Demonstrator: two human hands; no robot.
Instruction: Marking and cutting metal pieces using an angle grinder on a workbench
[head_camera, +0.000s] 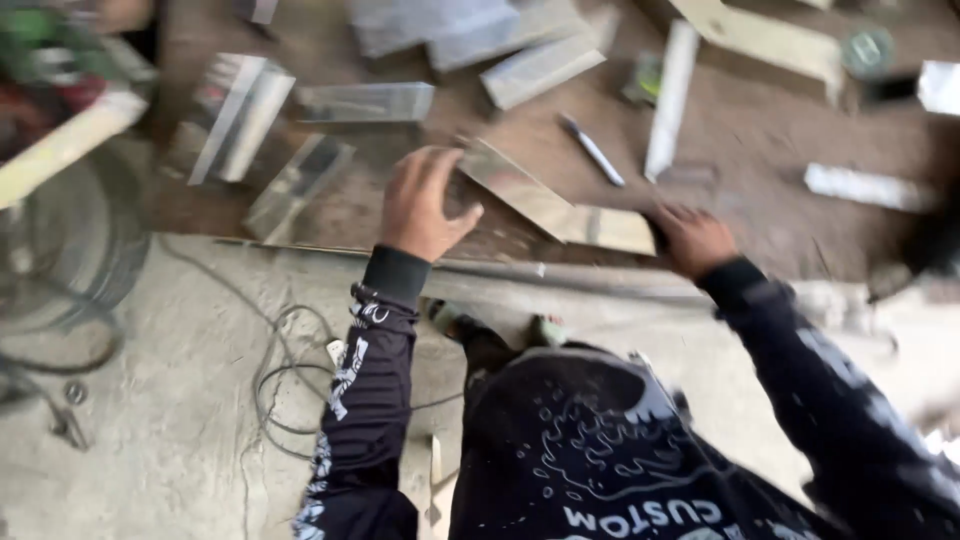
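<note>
Broadly, view: the head camera looked down on a brown workbench (760, 130) with a grey concrete floor (170, 430) below its near edge; the picture was blurred by motion.
Left hand (420, 205): fingers curled over the left end of a long metal strip (555, 205), gripping it from above.
Right hand (692, 240): laid on the strip's right end with fingers bent; whether it pinched the strip or only pressed on it could not be told.
Strip position: it lay slanted on the bench, just inside the near edge, between the two hands.
Other items: several short metal channel pieces (240, 115) lay to the left and at the back of the bench; a pen (592, 150) lay just beyond the strip; a pale wooden batten (670, 95) stood farther back; a cable (285, 375) looped on the floor.
Risk, cuts: the strip's ends looked raw, and bare palms sliding along them could be cut.
Risk, slipping: the strip sat close to the bench edge; an uneven pull might tip one end off.
Risk, tripping: the looped cable lay beside the person's feet.
Edges: the near bench edge ran directly under both wrists.
Open room: a bare patch lay right of the pen; the left side was crowded with pieces.
</note>
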